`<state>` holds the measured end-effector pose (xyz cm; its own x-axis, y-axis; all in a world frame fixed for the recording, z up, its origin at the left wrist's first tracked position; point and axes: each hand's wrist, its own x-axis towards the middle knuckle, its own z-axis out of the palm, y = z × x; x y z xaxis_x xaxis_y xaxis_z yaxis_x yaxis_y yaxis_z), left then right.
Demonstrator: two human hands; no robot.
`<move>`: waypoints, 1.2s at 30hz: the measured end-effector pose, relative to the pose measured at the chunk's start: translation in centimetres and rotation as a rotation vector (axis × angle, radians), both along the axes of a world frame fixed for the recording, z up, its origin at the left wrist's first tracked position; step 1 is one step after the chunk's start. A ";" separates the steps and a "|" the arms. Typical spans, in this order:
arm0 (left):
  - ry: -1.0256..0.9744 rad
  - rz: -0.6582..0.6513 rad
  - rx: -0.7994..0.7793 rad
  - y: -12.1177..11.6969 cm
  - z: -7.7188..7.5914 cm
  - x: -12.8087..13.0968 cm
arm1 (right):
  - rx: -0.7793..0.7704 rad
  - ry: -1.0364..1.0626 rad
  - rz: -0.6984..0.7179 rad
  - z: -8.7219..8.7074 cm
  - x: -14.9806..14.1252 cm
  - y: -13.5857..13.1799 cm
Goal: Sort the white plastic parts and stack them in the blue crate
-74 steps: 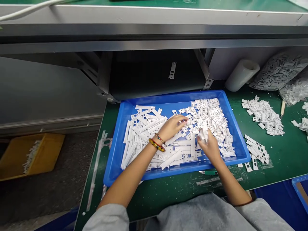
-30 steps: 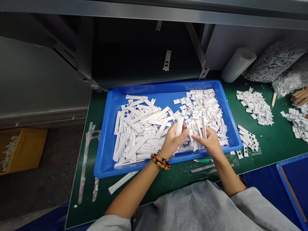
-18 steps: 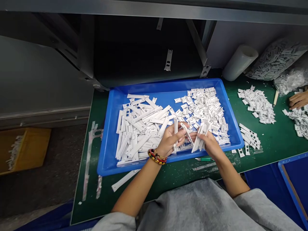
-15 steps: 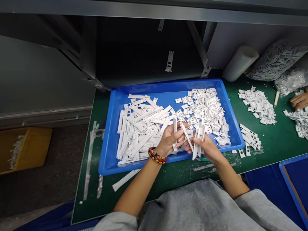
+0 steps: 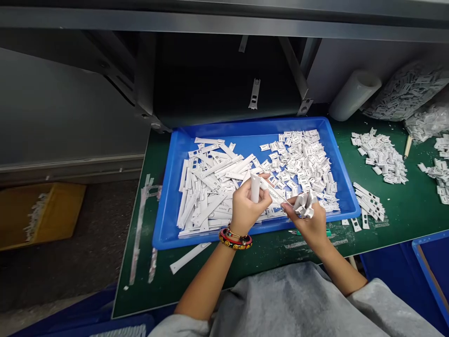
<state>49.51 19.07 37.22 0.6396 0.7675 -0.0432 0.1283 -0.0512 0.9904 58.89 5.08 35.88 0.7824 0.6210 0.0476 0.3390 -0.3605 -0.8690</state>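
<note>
L hand (image 5: 247, 207) curled round upright white plastic strip (image 5: 255, 188) — R hand (image 5: 308, 223) pinching bunch of strips (image 5: 303, 205), both over blue tray (image 5: 245, 126).

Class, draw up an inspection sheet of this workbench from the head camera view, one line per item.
Surface: green bench mat, scuffed with white marks.
Job's things: blue tray holding white plastic strips and small white pieces.
Clutter: loose pieces, stray strip, bagged pieces, white roll, green-handled tool.
Hands: left hand holds a strip; right hand holds a bunch of strips.
Cables: nothing seen.
Surroundings: yellow bin at left, blue bin at lower right.
</note>
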 end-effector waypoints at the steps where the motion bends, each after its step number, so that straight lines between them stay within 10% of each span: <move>1: 0.026 0.000 0.040 -0.1 0.1 0.1 | -0.004 -0.017 0.014 0.0 -0.1 -0.1; 17: 0.174 -0.086 0.435 -1.1 -1.5 0.7 | 0.029 -0.213 0.096 -2.5 -0.2 -2.7; 26: 0.027 -0.179 -0.338 0.3 -2.1 -0.4 | -0.313 -0.415 -0.659 -2.7 12.6 -15.4; 36: -0.137 -0.196 -0.695 -1.1 -1.7 0.2 | -0.614 -0.615 -0.119 -5.5 19.2 -20.9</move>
<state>49.75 18.02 35.51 0.7966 0.4632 -0.3885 0.0542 0.5853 0.8090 78.12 -15.78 30.43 0.7891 0.5913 0.1663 0.6140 -0.7672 -0.1856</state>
